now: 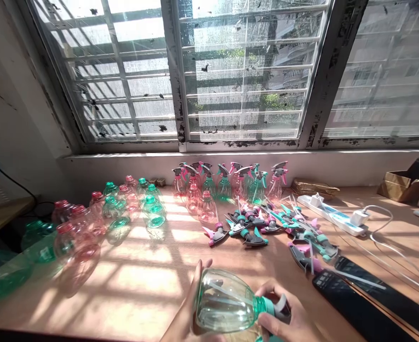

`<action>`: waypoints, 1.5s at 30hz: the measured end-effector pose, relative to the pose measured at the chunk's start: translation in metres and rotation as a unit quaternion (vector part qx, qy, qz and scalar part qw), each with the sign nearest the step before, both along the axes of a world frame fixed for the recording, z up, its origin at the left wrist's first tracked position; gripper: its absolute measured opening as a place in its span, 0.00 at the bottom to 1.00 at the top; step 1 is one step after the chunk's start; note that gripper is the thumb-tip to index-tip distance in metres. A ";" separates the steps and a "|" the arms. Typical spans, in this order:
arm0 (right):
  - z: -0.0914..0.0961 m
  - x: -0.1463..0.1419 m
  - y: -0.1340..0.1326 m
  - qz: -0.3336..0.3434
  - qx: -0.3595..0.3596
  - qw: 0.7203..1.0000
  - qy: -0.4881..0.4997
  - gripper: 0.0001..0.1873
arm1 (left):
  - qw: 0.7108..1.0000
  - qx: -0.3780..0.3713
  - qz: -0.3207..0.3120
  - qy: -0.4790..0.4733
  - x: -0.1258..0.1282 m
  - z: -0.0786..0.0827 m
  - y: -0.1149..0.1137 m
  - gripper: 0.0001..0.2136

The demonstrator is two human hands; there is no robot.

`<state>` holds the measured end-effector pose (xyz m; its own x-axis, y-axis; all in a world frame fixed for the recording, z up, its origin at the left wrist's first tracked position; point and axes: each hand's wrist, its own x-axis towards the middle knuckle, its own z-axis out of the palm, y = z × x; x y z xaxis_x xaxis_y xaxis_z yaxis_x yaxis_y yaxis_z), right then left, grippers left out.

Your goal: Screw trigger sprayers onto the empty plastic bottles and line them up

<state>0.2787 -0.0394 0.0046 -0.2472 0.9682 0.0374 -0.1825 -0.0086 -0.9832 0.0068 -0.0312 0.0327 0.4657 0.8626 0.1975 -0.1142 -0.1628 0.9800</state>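
One clear green bottle [225,301] — teal collar, grey trigger head [282,306]

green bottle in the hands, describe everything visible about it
The green bottle is clear, green-tinted plastic, held on its side above the wooden table, base to the left. A pale dip tube shows inside. The left hand cups its base; the right hand grips the teal collar and grey trigger head.

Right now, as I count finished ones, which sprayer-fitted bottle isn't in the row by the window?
The green bottle lying sideways between the left hand and right hand; the other fitted bottles stand by the window.
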 end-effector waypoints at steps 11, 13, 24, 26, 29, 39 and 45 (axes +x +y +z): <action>0.003 0.003 -0.001 -0.005 -0.013 1.000 0.010 0.27 | 1.000 0.028 -0.002 0.008 0.007 0.001 0.000 0.45; 0.002 0.001 0.000 0.001 -0.005 1.000 0.002 0.27 | 0.999 0.034 0.003 0.005 0.006 -0.002 0.002 0.49; 0.005 0.000 0.000 -0.002 -0.016 0.999 0.030 0.27 | 0.997 0.065 0.003 0.029 0.008 0.002 0.001 0.38; 0.004 -0.001 0.000 -0.004 -0.018 0.999 0.027 0.27 | 0.999 0.028 -0.019 -0.002 0.007 -0.001 0.002 0.45; 0.002 -0.002 0.000 -0.005 -0.009 1.000 0.017 0.28 | 0.999 0.015 -0.018 -0.025 0.005 -0.005 0.004 0.49; -0.004 0.002 0.003 -0.013 -0.028 0.999 0.022 0.28 | 0.999 -0.013 -0.013 -0.040 0.009 0.008 0.001 0.43; 0.001 -0.001 0.002 -0.007 -0.019 1.000 0.007 0.29 | 0.999 -0.016 -0.014 -0.033 0.006 0.008 0.004 0.47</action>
<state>0.2781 -0.0378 0.0053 -0.2332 0.9724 0.0044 -0.1959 -0.0426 -0.9797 0.0132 -0.0271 0.0405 0.4772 0.8557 0.2003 -0.1827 -0.1263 0.9750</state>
